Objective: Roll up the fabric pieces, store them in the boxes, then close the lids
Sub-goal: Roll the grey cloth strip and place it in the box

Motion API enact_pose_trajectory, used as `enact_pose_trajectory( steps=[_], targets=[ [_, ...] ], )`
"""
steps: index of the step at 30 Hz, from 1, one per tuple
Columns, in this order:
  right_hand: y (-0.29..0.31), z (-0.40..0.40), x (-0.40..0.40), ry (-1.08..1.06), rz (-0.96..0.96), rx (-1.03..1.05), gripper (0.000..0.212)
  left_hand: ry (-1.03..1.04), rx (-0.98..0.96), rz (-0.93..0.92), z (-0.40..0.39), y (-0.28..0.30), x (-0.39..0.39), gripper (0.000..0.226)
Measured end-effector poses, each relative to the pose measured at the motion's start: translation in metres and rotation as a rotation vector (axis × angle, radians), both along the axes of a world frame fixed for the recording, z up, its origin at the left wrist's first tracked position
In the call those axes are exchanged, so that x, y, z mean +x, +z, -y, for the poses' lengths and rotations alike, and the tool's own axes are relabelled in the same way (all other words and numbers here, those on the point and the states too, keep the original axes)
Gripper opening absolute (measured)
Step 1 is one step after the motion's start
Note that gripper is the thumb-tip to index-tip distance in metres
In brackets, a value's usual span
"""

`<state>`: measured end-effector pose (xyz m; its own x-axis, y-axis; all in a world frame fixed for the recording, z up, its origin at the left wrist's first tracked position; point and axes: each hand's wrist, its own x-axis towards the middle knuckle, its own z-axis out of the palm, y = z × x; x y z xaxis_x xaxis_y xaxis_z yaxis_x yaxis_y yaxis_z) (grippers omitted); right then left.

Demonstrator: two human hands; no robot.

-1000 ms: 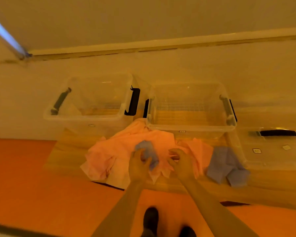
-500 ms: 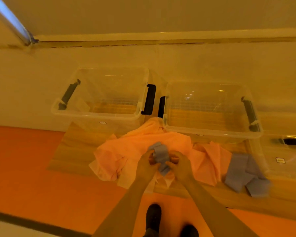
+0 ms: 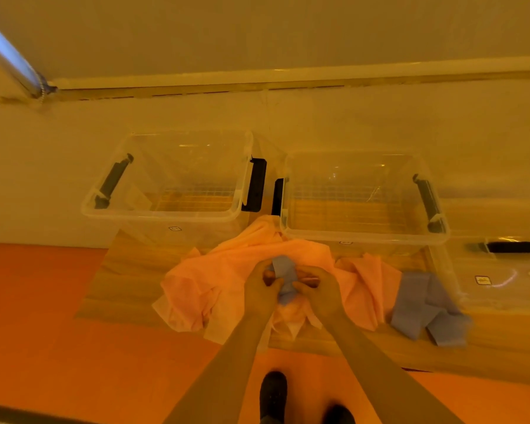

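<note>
A small blue fabric piece [image 3: 285, 275] is held between both hands above a heap of pink fabric [image 3: 227, 280]. My left hand [image 3: 262, 287] grips its left side and my right hand [image 3: 317, 286] pinches its right side. More blue fabric [image 3: 423, 307] lies crumpled to the right on the wooden table [image 3: 129, 270]. Two clear plastic boxes stand open behind the heap: the left box [image 3: 166, 214] and the right box [image 3: 364, 237], both with dark handles and nothing inside.
A clear lid [image 3: 502, 276] with a dark handle lies flat at the far right. A pale wall runs behind the boxes. The floor below the table edge is orange, and my shoes [image 3: 273, 396] show at the bottom.
My hands have drawn closer together around the blue piece, which looks more tightly gathered. The view has shifted slightly left, so the boxes sit further right in the frame.
</note>
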<state>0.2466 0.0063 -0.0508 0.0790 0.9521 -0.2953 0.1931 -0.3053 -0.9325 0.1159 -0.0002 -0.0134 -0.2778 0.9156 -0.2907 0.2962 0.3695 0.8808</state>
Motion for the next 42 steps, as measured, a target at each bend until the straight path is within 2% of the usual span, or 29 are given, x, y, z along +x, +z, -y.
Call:
enact_pose_trajectory(
  steps=[3, 8, 12, 15, 24, 33, 42],
  targets=[
    [0.010, 0.000, 0.009, -0.020, -0.020, 0.049, 0.033, 0.022, 0.072, -0.064, 0.002, 0.010, 0.010, 0.040],
    [0.024, 0.000, 0.029, -0.034, -0.031, 0.113, 0.035, -0.019, 0.096, -0.039, 0.006, 0.031, 0.029, 0.050],
    [0.038, 0.005, 0.053, -0.011, -0.028, 0.152, 0.032, -0.056, 0.121, -0.070, 0.006, 0.037, 0.053, 0.033],
    [0.042, 0.021, 0.109, -0.084, -0.022, 0.174, 0.031, -0.144, 0.151, -0.095, 0.016, 0.038, 0.108, 0.022],
    [0.051, 0.031, 0.159, -0.128, 0.053, 0.241, 0.031, -0.196, 0.188, -0.039, 0.005, 0.034, 0.156, 0.028],
    [0.059, 0.049, 0.262, -0.330, 0.088, 0.227, 0.028, -0.404, 0.170, 0.077, -0.004, 0.033, 0.262, 0.029],
    [0.025, 0.057, 0.288, -0.335, 0.112, 0.109, 0.030, -0.499, 0.065, 0.036, -0.009, -0.003, 0.287, 0.027]
  ],
)
